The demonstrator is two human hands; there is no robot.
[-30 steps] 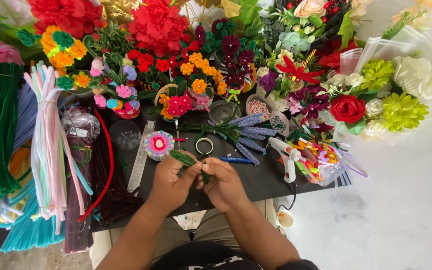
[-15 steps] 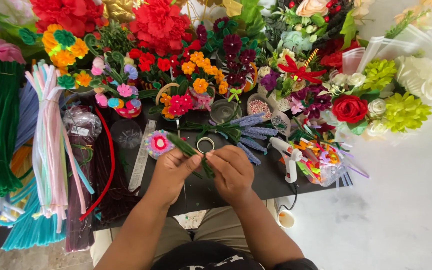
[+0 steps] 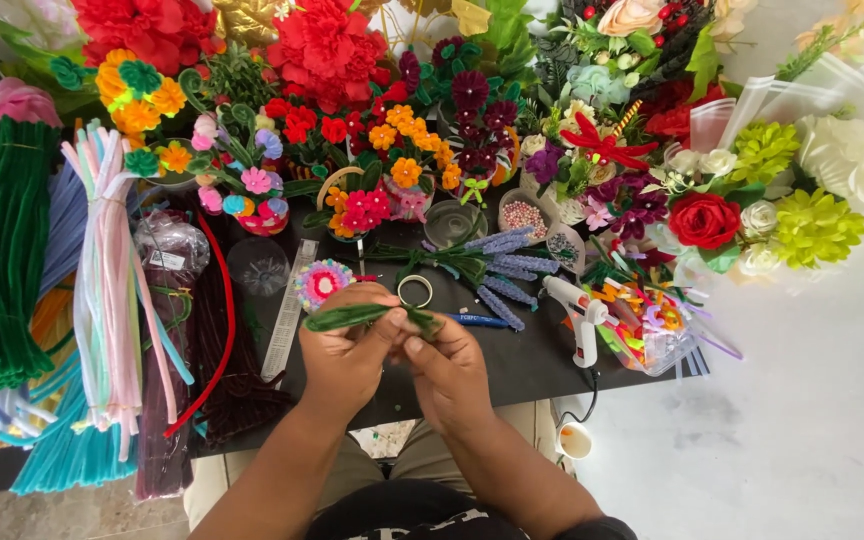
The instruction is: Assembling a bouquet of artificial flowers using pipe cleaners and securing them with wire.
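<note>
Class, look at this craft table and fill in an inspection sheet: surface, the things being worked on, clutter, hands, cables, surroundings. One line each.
Surface: dark table, mostly covered; bare patch near the front edge.
Job's things: green pipe cleaner piece, held level between both hands.
Clutter: pipe cleaner bundles at left, clear ruler, tape ring, purple lavender sprigs, white glue gun, finished flowers along the back.
Hands: left hand and right hand both pinch the green piece, close together above the table.
Cables: black cord drops from the glue gun over the table edge.
Surroundings: pale floor at right; small cup on it.
</note>
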